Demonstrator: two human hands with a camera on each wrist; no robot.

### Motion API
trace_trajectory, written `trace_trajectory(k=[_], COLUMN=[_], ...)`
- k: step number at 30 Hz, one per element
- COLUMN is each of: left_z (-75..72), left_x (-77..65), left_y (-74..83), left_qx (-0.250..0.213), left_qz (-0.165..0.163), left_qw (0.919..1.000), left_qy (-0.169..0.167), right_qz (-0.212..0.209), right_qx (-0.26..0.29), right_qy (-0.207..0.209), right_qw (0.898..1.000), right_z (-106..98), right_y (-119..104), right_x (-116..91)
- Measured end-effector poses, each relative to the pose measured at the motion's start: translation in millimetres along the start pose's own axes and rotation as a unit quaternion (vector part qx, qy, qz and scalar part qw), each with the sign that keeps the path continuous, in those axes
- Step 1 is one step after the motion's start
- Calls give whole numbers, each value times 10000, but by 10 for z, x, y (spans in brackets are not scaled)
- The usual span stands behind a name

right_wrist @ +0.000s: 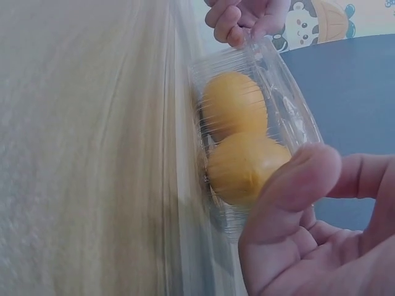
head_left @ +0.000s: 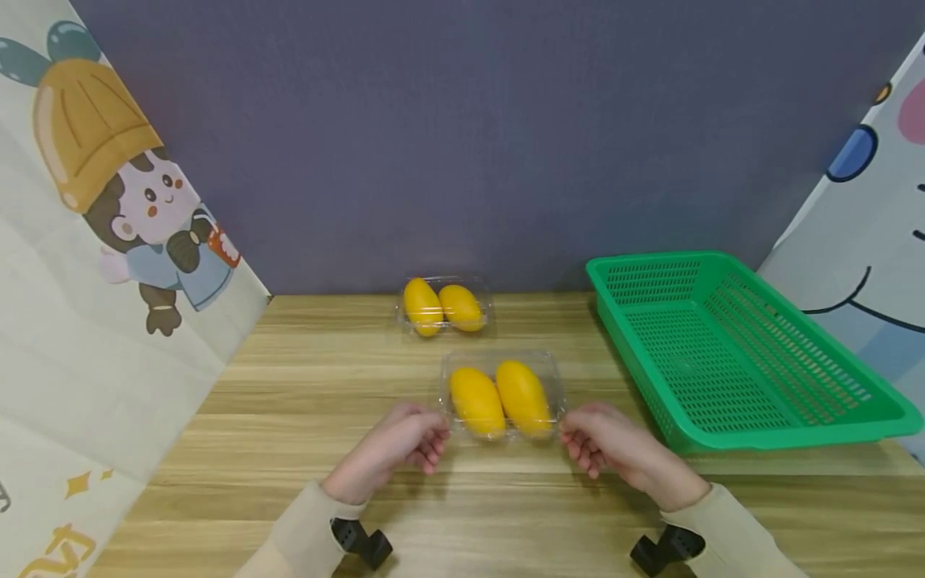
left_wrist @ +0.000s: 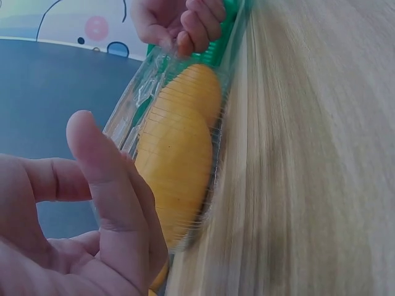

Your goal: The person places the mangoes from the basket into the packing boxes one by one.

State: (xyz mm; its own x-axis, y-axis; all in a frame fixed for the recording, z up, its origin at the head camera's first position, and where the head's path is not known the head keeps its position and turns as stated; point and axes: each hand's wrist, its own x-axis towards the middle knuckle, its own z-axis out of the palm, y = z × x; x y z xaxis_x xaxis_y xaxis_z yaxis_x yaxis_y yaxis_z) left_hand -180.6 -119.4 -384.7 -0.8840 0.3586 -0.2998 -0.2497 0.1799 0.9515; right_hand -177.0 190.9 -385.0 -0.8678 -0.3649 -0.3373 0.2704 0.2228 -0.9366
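Note:
A clear plastic box [head_left: 473, 361] holding two yellow mangoes [head_left: 523, 397] sits on the wooden table in the middle of the head view. At its near left corner my left hand [head_left: 405, 440] pinches the rim between thumb and curled fingers. My right hand [head_left: 607, 443] does the same at the near right corner. Seen from the left wrist, the ribbed front wall [left_wrist: 176, 154] stands before the mangoes, with the right hand [left_wrist: 182, 24] gripping the far corner. In the right wrist view the left hand [right_wrist: 247, 18] grips the opposite corner.
Behind, against the dark wall panel [head_left: 462, 144], stands a second clear box [head_left: 482, 286] with two mangoes [head_left: 422, 307]. A green slotted basket [head_left: 730, 377] occupies the right side of the wooden table [head_left: 289, 385]. Printed cloths [head_left: 72, 337] hang at both sides.

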Motion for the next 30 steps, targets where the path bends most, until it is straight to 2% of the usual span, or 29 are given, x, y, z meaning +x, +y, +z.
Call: trace_trajectory(k=[15, 22, 30], left_z=[-8, -5, 10], left_x=[8, 68, 114], left_y=[-26, -35, -15], left_qx=[100, 86, 1], left_qz=[31, 84, 86], left_qw=[9999, 9995, 9993], left_qy=[122, 296, 374], right_qz=[-14, -201, -118], right_qx=[47, -89, -271], right_qy=[-80, 183, 442], right_qw=[10000, 9996, 9986], right_z=[9, 34, 44], right_y=[-13, -11, -28], right_x=[15, 72, 93])
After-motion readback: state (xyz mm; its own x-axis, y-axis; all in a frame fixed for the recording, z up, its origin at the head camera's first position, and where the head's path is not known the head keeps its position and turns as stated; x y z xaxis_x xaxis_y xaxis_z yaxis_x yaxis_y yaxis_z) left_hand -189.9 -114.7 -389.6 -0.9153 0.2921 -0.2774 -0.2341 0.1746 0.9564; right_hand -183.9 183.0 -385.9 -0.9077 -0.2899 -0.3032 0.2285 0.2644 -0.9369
